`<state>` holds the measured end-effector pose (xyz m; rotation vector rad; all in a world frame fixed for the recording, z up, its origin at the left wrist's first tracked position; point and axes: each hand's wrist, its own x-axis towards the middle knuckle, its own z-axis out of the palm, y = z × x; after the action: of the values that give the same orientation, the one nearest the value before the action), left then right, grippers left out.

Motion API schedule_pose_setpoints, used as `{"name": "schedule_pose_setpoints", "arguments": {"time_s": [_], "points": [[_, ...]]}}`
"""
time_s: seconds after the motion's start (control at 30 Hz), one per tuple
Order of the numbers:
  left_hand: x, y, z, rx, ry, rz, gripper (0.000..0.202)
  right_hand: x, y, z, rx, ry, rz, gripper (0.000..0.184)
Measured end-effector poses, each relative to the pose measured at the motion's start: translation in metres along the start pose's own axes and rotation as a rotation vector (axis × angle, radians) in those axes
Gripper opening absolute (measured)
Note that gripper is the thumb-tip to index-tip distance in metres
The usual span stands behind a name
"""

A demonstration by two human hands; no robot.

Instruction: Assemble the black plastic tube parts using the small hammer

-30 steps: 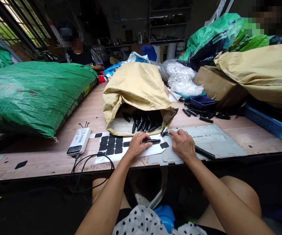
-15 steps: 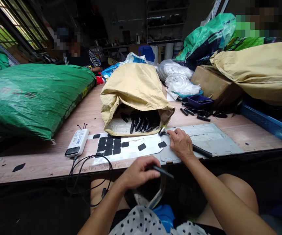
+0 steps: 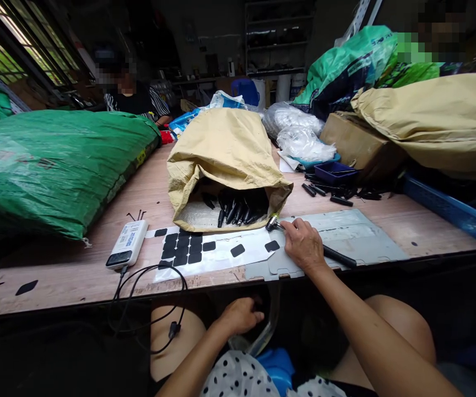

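My right hand (image 3: 304,244) is closed around the shaft of a hammer lying on a grey board (image 3: 370,234). The shiny metal hammer head (image 3: 271,223) shows left of my fingers, and the black handle (image 3: 340,257) sticks out to the right. Below the table edge is my left hand (image 3: 241,315), its thumb and forefinger apart with nothing visible between them; the other fingertips are lost in shadow. A beige woven sack (image 3: 225,138) lies with its mouth towards me, black tube-like parts (image 3: 236,210) inside. Black rounded-square stickers (image 3: 182,245) sit on a white sheet (image 3: 221,259).
A white power bank (image 3: 128,242) with a black cable (image 3: 139,270) stands at left, beside a bulging green sack (image 3: 56,171). Loose black parts (image 3: 341,200), a purple tray (image 3: 335,171) and a blue basket (image 3: 448,212) are at right. A co-worker (image 3: 134,99) sits across the table.
My left hand has dropped below the table edge, and the flat black strip it held is out of sight. My right hand stays on the hammer.
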<state>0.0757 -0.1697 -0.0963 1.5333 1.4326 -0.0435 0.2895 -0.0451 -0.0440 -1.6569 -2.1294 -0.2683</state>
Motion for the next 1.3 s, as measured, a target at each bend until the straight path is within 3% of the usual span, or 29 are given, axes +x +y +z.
{"name": "schedule_pose_setpoints", "arguments": {"time_s": [0.1, 0.13, 0.17, 0.2, 0.23, 0.3, 0.33, 0.4, 0.47, 0.57, 0.67, 0.77, 0.83, 0.9, 1.03, 1.3], "points": [[-0.026, 0.025, -0.037, -0.188, -0.286, 0.284, 0.037, 0.0, 0.0, 0.0, -0.005, -0.002, 0.002, 0.03], [-0.032, 0.032, -0.054, -0.28, -0.316, 0.335, 0.038, 0.0, 0.0, 0.0, -0.008, -0.002, 0.004, 0.031], [-0.034, 0.038, -0.074, -0.339, -0.274, 0.373, 0.039, 0.0, 0.0, 0.0, -0.011, -0.002, 0.005, 0.031], [-0.033, 0.042, -0.094, -0.36, -0.12, 0.398, 0.036, 0.0, 0.0, 0.001, -0.013, -0.003, 0.005, 0.031], [-0.028, 0.044, -0.114, -0.348, 0.124, 0.398, 0.033, 0.0, 0.0, 0.001, -0.015, -0.003, 0.005, 0.031], [-0.01, 0.044, -0.151, -0.234, 0.658, 0.287, 0.026, 0.0, 0.0, 0.001, -0.014, -0.001, 0.005, 0.03], [0.002, 0.042, -0.165, -0.138, 0.854, 0.194, 0.022, 0.0, 0.0, 0.001, -0.012, 0.0, 0.006, 0.03], [0.025, 0.038, -0.186, 0.043, 1.034, 0.008, 0.018, 0.0, 0.0, 0.001, -0.009, 0.001, 0.007, 0.03], [0.042, 0.034, -0.196, 0.156, 1.021, -0.121, 0.02, 0.0, 0.0, 0.001, -0.008, -0.002, 0.006, 0.03], [0.048, 0.031, -0.197, 0.207, 0.954, -0.2, 0.022, 0.0, 0.0, 0.001, -0.011, -0.009, 0.008, 0.03], [0.035, 0.03, -0.189, 0.184, 1.034, -0.135, 0.02, 0.0, 0.0, 0.001, -0.011, -0.017, 0.011, 0.03], [0.018, 0.034, -0.172, 0.093, 1.085, 0.173, 0.02, 0.0, -0.001, 0.0, -0.01, -0.023, 0.003, 0.03], [0.014, 0.037, -0.156, 0.067, 0.942, 0.415, 0.018, -0.001, -0.001, 0.0, -0.013, -0.021, -0.003, 0.03], [0.018, 0.04, -0.141, 0.096, 0.777, 0.541, 0.015, -0.001, -0.001, -0.001, -0.014, -0.013, -0.008, 0.03], [0.035, 0.041, -0.123, 0.101, 0.734, 0.528, 0.017, -0.001, 0.0, 0.0, -0.008, 0.002, -0.023, 0.03], [0.045, 0.035, -0.123, 0.027, 0.747, 0.507, 0.02, -0.001, -0.001, -0.01, 0.121, 0.041, -0.038, 0.035]]}}
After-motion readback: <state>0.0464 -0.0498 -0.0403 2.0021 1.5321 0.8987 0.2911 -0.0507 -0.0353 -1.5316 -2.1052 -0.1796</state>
